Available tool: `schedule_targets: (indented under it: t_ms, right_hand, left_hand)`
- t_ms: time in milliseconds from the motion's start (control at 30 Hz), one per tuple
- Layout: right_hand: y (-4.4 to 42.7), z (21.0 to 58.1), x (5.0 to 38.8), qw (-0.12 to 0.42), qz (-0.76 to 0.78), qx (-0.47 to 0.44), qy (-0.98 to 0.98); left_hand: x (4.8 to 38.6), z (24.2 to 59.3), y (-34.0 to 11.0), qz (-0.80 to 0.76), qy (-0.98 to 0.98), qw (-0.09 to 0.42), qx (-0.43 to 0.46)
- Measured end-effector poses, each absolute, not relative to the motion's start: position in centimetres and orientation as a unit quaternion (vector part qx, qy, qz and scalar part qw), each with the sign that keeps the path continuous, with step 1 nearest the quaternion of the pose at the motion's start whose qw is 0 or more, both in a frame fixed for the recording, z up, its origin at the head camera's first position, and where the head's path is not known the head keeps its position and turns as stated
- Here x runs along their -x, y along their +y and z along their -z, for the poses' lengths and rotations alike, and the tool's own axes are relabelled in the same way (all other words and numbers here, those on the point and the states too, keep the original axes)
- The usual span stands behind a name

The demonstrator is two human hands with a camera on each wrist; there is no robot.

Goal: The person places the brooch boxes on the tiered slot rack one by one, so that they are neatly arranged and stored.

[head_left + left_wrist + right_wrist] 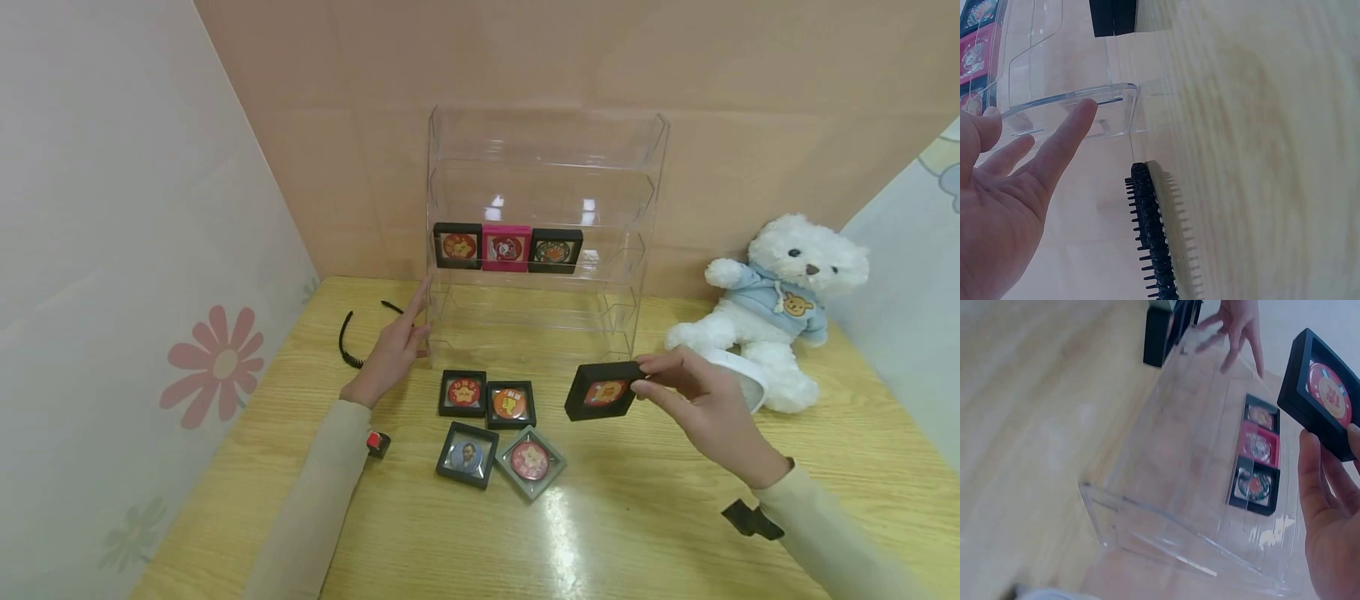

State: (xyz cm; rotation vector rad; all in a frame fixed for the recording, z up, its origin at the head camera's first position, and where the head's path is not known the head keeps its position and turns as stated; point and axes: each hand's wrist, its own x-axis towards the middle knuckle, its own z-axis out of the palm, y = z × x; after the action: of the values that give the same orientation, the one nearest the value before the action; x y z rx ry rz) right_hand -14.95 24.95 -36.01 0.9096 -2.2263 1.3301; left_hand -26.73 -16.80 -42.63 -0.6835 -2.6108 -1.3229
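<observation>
My right hand (716, 417) pinches the right edge of a black square display frame (604, 392) holding a round orange-red badge, raised above the table. With straight fingers, my left hand (392, 346) touches the left side of a clear acrylic tiered rack (536, 317). On one of its middle tiers stand a black frame (458, 247), a pink frame (506, 248) and another black frame (555, 251), side by side. In front of the rack lie two black frames, one with a star badge (462, 392) and one with an orange badge (512, 403), another with a portrait badge (467, 456), and a grey frame (531, 463).
A white teddy bear (780, 308) in a blue top sits at the right, with a white rounded object (738, 372) before it. A black toothed headband (347, 346) lies left of the rack. Near the left sleeve is a small black-and-red object (377, 442).
</observation>
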Motion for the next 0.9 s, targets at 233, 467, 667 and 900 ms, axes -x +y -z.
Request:
schedule_targets:
  t_ms: [233,467,667,900]
  right_hand:
    - [25.7,33.9,17.9,0.255,-0.454,-0.291,-0.803]
    - [25.9,32.1,20.7,0.287,-0.432,-0.268,-0.812]
    - [25.7,30.5,22.6,0.329,-0.424,-0.244,-0.808]
    - [25.8,29.5,24.8,0.345,-0.435,-0.215,-0.804]
  left_hand:
    - [26.7,42.6,-16.9,0.437,-0.868,0.068,0.224]
    - [26.6,42.6,-16.8,0.456,-0.861,0.052,0.219]
    - [26.6,42.6,-16.7,0.470,-0.856,0.042,0.212]
    - [26.5,42.6,-16.8,0.487,-0.847,0.032,0.210]
